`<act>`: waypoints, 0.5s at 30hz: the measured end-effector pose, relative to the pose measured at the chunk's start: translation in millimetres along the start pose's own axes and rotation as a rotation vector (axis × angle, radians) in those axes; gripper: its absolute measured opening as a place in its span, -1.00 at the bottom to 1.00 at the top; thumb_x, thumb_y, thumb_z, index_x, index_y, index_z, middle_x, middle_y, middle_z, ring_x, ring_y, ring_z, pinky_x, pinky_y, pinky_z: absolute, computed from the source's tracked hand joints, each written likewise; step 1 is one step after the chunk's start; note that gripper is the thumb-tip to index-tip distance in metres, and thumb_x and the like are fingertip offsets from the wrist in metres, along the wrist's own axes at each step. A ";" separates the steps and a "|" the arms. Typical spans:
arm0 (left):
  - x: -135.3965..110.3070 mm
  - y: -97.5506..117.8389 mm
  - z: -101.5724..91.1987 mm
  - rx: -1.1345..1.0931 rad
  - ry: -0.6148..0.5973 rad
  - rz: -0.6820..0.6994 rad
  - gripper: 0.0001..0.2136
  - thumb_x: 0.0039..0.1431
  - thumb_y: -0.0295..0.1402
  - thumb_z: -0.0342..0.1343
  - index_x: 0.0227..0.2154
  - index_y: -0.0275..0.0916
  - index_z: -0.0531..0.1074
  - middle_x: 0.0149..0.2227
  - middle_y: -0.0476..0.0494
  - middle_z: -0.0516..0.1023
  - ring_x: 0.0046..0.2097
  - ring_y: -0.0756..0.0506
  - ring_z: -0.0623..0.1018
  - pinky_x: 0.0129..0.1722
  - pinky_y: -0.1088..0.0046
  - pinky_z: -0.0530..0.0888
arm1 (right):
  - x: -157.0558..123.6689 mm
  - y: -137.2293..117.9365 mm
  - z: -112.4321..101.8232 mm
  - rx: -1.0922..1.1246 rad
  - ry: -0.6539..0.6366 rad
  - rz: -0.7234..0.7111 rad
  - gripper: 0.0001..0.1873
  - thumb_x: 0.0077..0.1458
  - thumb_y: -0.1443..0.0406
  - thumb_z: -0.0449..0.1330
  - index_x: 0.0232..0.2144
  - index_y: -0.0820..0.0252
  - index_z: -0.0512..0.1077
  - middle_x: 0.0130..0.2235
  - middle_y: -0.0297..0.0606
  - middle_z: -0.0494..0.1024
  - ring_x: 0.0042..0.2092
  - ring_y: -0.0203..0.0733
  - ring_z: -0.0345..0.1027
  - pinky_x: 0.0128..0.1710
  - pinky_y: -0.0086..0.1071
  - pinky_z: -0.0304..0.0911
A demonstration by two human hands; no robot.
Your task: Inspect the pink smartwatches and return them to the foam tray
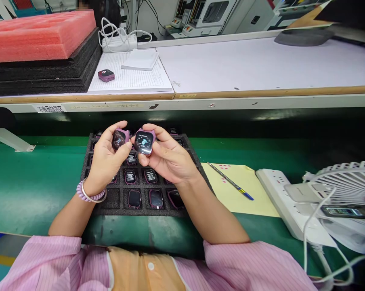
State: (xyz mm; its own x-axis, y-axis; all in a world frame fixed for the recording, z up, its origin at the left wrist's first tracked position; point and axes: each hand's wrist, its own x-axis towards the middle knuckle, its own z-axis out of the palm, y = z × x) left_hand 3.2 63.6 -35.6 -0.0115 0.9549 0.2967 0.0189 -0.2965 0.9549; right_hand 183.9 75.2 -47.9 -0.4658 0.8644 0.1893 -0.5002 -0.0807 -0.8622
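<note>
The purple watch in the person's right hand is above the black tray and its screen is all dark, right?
Not quite: the screen is lit, not dark. The head view shows the purple watch in the person's right hand with a glowing display, above the black tray.

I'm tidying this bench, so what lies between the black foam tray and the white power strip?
The head view shows a yellow sheet with a pen on it; the right forearm also crosses the tray's near corner.

Hands (pixel 106 161) close together, fingers (pixel 162 131) curled in pinch, forearms (pixel 208 210) converging.
</note>
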 end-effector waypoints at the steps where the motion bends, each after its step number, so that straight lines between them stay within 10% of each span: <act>1: -0.2 0.0 -0.1 0.007 0.000 0.003 -0.48 0.11 -0.26 0.36 0.14 -0.21 0.45 -0.01 -0.21 0.59 0.00 -0.16 0.61 -0.06 0.38 0.61 | 0.1 -0.3 0.2 0.008 0.000 0.004 -0.35 0.05 -0.03 0.55 0.08 -0.05 0.43 0.00 -0.31 0.60 -0.36 -0.29 0.44 -0.30 -0.30 0.52; 15: 0.2 -0.5 -1.3 0.045 -0.026 0.018 -0.53 0.16 -0.25 0.34 0.12 -0.19 0.47 -0.05 -0.19 0.59 -0.03 -0.16 0.62 -0.01 0.32 0.63 | 0.2 0.9 -0.4 -0.015 0.001 0.006 -0.34 0.04 -0.06 0.54 0.08 -0.05 0.42 0.00 -0.29 0.59 -0.36 -0.28 0.41 -0.29 -0.29 0.51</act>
State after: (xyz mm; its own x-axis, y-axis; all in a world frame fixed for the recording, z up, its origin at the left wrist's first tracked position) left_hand 1.9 64.0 -36.0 0.0156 0.9496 0.3130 0.0640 -0.3134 0.9475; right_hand 183.6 75.5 -48.9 -0.4678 0.8646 0.1834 -0.4862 -0.0784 -0.8703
